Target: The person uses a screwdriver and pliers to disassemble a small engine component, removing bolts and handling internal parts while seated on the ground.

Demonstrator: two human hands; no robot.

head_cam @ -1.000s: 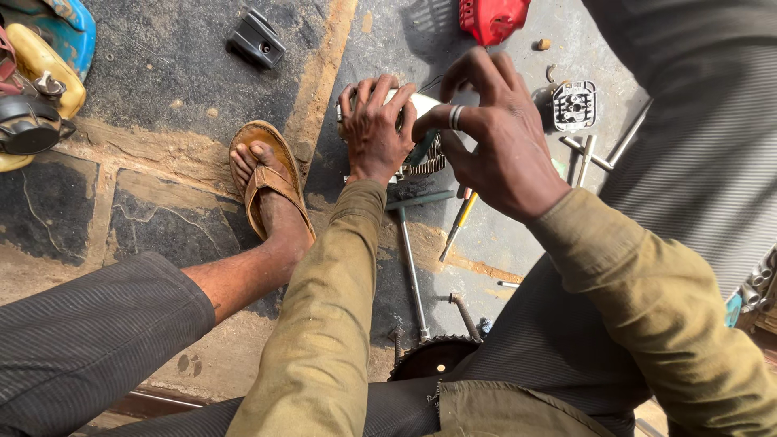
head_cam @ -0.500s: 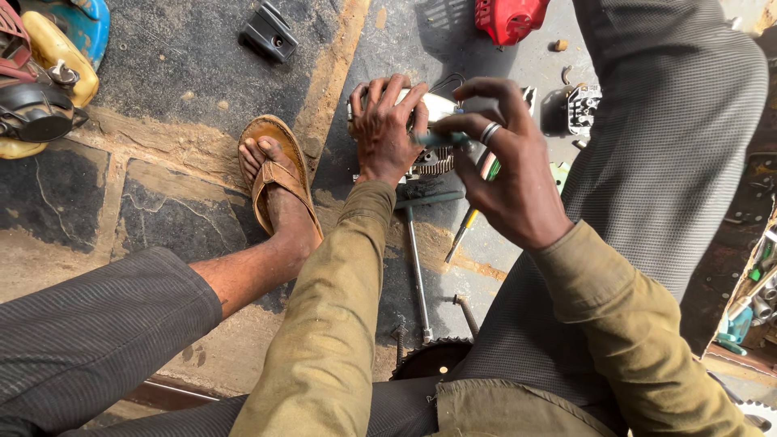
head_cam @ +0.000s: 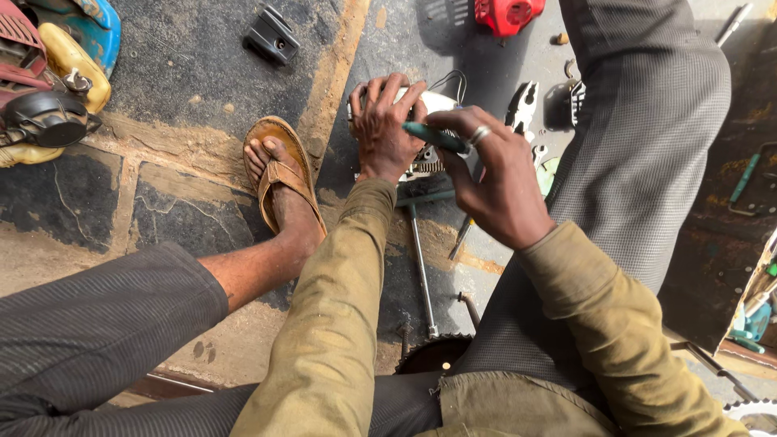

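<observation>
- My left hand clasped the pale engine part on the stone floor, upper middle of the frame.
- My right hand pinched a green-handled screwdriver just beside it.
- A sandalled foot rested left of centre.

Outdoor repair workshop: stone floor, scattered tools, engine parts.

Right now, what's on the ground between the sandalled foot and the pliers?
Head view: the white engine part, gripped from above by the left hand. The right hand holds a green-handled tool across it.
</observation>
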